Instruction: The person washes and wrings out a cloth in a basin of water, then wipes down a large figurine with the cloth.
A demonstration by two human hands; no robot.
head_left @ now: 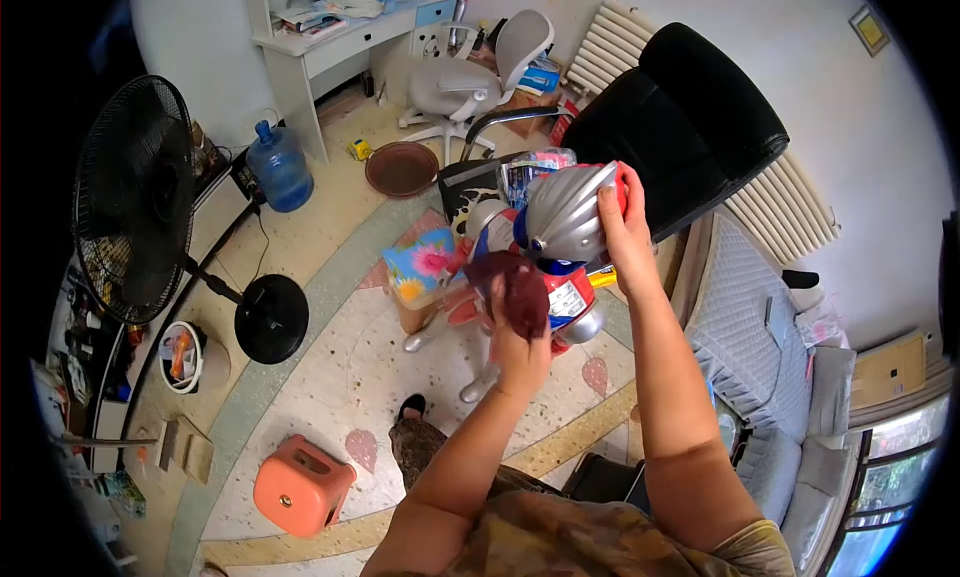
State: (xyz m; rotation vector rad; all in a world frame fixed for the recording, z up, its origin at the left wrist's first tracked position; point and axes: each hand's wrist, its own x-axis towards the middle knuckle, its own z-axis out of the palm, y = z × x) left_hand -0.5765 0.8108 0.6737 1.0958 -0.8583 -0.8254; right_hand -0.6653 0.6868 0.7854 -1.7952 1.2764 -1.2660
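A large toy figure in silver, red and blue stands in front of me, with a ridged silver head [568, 215]. My right hand [624, 222] is closed round the right side of that head, thumb on the silver and fingers over the red part. In my left hand [520, 352] is a dark red cloth [522, 295], bunched up and held against the front of the figure. Below the cloth, the figure's red and silver body [578, 307] partly shows; the rest is hidden behind my hands.
A black office chair [680, 127] stands close behind the figure, and a flower-patterned stool [420, 262] is beside it. Leftward are a standing fan [270, 317], a white bucket [205, 372] and a water bottle [280, 167]. A pink stool [295, 487] sits near my feet.
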